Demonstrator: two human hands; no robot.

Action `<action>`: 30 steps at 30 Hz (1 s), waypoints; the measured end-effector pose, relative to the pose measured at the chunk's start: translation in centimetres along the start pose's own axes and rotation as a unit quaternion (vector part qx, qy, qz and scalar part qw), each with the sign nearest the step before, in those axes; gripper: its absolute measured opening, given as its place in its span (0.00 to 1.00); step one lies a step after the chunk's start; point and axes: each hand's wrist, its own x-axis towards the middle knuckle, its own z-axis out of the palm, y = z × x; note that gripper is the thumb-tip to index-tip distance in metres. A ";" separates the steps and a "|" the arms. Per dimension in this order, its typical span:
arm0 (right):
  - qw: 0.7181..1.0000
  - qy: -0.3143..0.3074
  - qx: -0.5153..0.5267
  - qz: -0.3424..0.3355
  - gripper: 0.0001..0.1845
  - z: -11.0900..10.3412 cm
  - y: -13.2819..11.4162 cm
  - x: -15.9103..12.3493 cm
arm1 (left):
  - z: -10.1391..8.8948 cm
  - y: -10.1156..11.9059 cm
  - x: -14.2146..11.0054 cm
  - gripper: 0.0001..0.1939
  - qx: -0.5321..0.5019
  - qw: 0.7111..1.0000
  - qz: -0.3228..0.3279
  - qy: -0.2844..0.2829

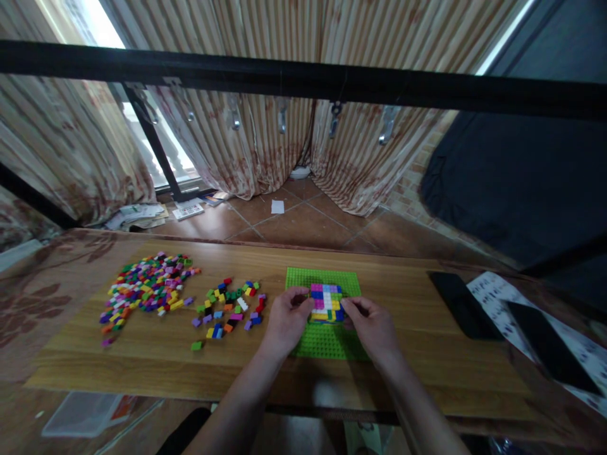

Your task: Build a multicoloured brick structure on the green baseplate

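Between my two hands is a multicoloured block of building bricks [327, 302], with pink, blue, white and yellow pieces on top. My left hand [288, 319] grips its left side, thumb and fingers closed on the edge. On the opposite side my right hand [372, 325] pinches the right edge. Beneath lies a green studded baseplate [322, 344]. Whether the block rests on the plate or is held just above it, I cannot tell. The fingertips beneath the block are partly hidden.
A big heap of loose bricks [147, 284] covers the left of the wooden table [427, 373]. A smaller spread of bricks [230, 309] lies nearer the plate. At the right are a black flat device [465, 304], a printed sheet [497, 297] and a second dark device [550, 344].
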 end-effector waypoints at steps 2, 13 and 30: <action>1.000 0.008 0.001 0.003 0.22 -0.2 0.0 0.1 | -0.1 0.1 -0.1 0.11 -0.006 1.000 0.003 -0.002; 0.997 0.075 -0.016 -0.029 0.26 0.1 0.4 1.2 | -0.4 -0.1 0.0 0.13 0.026 0.999 0.030 -0.018; 0.998 0.028 -0.033 -0.054 0.28 1.1 1.4 1.1 | 0.4 -0.2 -0.4 0.13 0.091 0.995 0.027 0.013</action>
